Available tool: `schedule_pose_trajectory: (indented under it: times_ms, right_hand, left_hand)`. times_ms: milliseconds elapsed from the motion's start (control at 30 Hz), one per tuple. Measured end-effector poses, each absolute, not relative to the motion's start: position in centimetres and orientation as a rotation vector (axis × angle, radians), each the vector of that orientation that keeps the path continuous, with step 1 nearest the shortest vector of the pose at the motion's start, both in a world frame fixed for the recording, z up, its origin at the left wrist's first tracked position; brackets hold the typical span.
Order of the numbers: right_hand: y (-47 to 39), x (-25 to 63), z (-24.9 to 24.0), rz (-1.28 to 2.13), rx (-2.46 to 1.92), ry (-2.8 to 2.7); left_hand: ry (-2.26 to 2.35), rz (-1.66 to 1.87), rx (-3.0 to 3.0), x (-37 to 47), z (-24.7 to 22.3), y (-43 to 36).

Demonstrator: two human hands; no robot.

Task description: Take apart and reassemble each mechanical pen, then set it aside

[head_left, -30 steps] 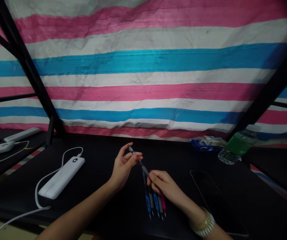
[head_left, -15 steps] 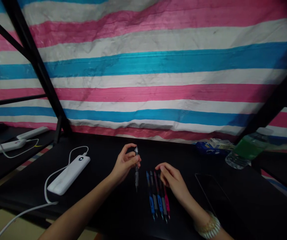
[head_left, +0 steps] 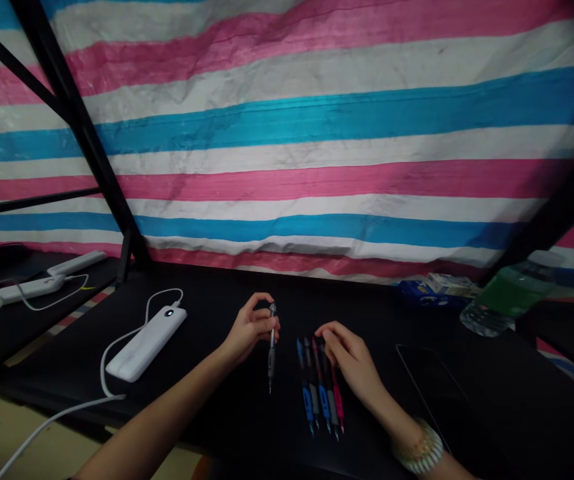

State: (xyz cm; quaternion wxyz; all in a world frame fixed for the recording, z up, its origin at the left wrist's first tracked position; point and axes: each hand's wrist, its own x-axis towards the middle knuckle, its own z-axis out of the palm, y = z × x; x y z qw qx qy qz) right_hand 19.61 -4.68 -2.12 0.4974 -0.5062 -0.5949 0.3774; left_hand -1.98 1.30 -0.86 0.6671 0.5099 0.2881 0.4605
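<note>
A pen with a clear barrel and grey grip (head_left: 271, 363) stands nearly vertical, tip down, between the thumb and fingers of my left hand (head_left: 253, 328). My right hand (head_left: 351, 353) has its fingers curled over the upper ends of several pens, touching the right side of their row. From the left, these include a blue pen (head_left: 307, 401), a grey-gripped pen (head_left: 314, 397), another blue pen (head_left: 323, 400) and a pink pen (head_left: 338, 403) nearest the palm. The row sits side by side with tips toward me. My right fingers hide some upper ends.
On the black table (head_left: 207, 300), a white power bank (head_left: 147, 343) with a cable lies left. A dark phone (head_left: 431, 383) lies right of my right hand. Behind it are a blue packet (head_left: 417, 293) and a tilted green-labelled bottle (head_left: 507, 297). A striped sheet (head_left: 317, 120) hangs behind.
The camera view has shifted slightly. My left hand still holds the grey pen, now a little lower in view, and my right hand stays at the row of pens.
</note>
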Motion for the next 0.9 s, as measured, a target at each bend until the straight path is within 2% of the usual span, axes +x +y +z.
schedule_pose_trajectory:
  times_ms: [900]
  right_hand:
    - [-4.4, 19.9, -2.5, 0.866, -1.252, -1.470]
  left_hand:
    - [0.912, 1.027, 1.334, -3.6, -1.4, 2.4]
